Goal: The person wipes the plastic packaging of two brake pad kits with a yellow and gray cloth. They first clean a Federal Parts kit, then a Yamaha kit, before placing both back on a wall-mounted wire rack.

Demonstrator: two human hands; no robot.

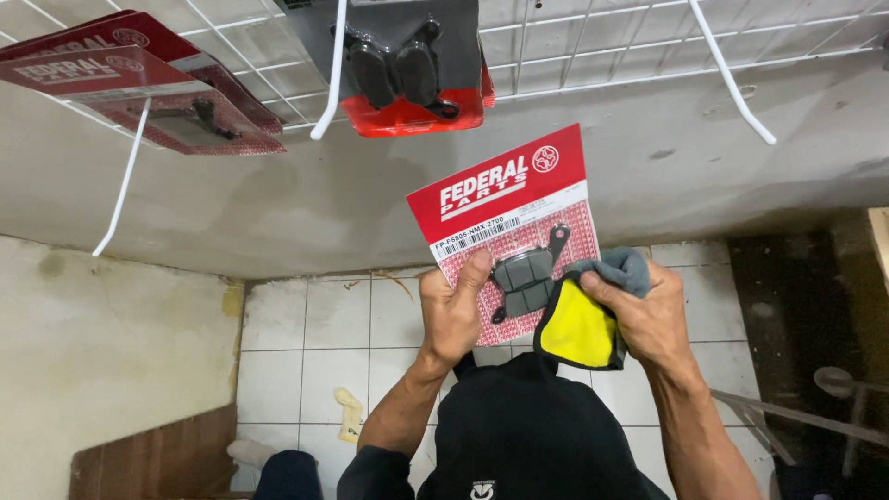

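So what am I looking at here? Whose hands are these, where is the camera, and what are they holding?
There is no machine: one camera sits on a person's head and looks at their own bare hands. The left hand holds up a red blister pack with dark brake pads sealed in it. The right hand presses a yellow and grey cloth against the pack's lower corner. Behind is a white wire rack where similar packs hang on hooks. Below lies a white tiled floor.

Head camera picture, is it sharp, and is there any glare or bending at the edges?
Head view: the red packet between the left hand and right hand is sharp; its clear plastic shows little glare; the wire rack bows at the edges; the right side is dark.
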